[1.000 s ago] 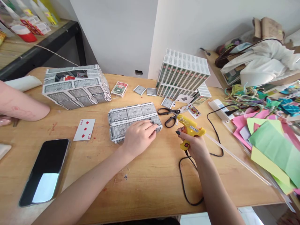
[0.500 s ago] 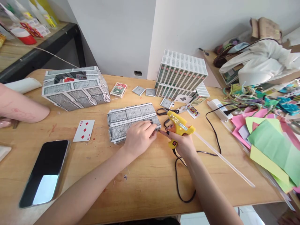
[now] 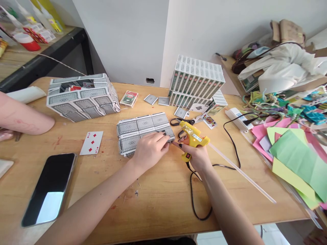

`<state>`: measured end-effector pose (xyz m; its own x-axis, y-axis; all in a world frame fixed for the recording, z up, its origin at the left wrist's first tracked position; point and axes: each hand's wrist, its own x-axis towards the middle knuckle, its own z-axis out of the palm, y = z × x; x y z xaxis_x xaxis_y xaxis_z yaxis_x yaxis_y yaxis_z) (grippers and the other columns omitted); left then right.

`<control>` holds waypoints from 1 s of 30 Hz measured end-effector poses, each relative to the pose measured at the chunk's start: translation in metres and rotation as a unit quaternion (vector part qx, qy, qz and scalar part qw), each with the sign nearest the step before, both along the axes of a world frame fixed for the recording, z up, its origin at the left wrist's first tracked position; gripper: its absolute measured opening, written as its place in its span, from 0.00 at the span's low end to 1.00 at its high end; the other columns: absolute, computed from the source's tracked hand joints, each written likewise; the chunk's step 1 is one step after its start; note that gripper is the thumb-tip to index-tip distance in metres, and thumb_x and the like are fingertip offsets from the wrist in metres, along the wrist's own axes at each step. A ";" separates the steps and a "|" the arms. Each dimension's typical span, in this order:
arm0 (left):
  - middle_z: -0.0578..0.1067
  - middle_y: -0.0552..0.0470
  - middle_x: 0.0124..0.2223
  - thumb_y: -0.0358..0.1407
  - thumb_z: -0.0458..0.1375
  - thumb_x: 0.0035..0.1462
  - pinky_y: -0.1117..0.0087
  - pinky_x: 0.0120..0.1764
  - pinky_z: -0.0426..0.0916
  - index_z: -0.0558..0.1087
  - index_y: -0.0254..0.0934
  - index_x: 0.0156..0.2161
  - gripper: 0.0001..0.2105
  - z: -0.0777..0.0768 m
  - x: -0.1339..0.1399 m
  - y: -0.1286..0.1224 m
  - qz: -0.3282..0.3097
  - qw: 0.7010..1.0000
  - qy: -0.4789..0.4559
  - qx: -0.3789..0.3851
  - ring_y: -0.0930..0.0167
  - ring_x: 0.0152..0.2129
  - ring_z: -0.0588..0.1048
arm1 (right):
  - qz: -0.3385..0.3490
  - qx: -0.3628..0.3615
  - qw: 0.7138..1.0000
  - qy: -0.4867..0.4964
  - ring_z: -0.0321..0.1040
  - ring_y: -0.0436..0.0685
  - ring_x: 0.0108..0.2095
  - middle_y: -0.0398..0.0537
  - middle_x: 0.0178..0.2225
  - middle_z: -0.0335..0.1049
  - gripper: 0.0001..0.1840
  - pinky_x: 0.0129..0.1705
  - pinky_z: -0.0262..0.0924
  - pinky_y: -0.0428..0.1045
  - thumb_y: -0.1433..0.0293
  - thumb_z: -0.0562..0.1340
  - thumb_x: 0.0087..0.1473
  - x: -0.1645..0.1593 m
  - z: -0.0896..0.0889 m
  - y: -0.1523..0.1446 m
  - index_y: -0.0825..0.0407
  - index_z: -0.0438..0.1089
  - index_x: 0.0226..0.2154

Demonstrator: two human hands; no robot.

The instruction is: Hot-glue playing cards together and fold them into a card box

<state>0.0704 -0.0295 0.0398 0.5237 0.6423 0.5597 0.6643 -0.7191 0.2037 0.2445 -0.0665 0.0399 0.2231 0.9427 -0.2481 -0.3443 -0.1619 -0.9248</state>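
A flat panel made of playing cards, grey patterned backs up, lies mid-table. My left hand rests over its lower right part, fingers closed at the right edge. In my right hand is a yellow hot glue gun, a long clear glue stick poking out of its back. My right index finger stretches to the panel's right corner, touching or very near it. Black-handled scissors lie just behind the glue gun. Left of the panel, a five of diamonds lies face up.
A box built of cards stands at the back left, stacked card packs at the back. A phone and another person's arm are left. Coloured paper and a power strip lie right; the black cord loops across the table.
Almost nothing differs. My right hand and the glue gun have shifted very slightly left; my left hand keeps its place on the panel.
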 end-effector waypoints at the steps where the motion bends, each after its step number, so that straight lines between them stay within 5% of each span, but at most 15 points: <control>1: 0.80 0.51 0.37 0.29 0.58 0.54 0.68 0.33 0.72 0.75 0.38 0.38 0.06 0.000 -0.001 0.000 0.000 1.000 0.000 -0.008 0.68 0.32 0.78 | 0.000 0.000 1.000 0.002 0.66 0.52 0.34 0.41 0.29 0.67 0.12 0.47 0.70 0.59 0.74 0.71 0.33 0.000 0.000 0.000 0.50 0.69 0.23; 30: 0.80 0.52 0.43 0.34 0.56 0.54 0.65 0.37 0.73 0.76 0.41 0.40 0.09 0.011 -0.010 0.004 -0.017 0.990 0.038 -0.138 0.65 0.37 0.79 | 0.016 -0.010 1.000 -0.011 0.66 0.53 0.33 0.40 0.28 0.67 0.15 0.51 0.66 0.59 0.73 0.72 0.31 -0.006 0.003 0.003 0.50 0.68 0.25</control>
